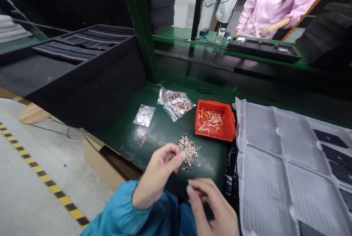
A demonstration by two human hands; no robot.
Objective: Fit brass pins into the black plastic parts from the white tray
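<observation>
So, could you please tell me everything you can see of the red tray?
The red tray is a shallow, square, plastic-looking bin with low walls, lying flat on the green bench. It holds a loose scatter of small tan strips. Its right edge meets the white sheet. No hand touches it.

Orange bin (230, 128) beside white tray (275, 162); foil bag (144, 115) — apart.

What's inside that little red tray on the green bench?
The red tray holds a loose tangle of thin, pale tan strips, piled mostly toward its left and middle. Bare red floor shows at the right. Whatever lies beneath the tangle is covered.
</observation>
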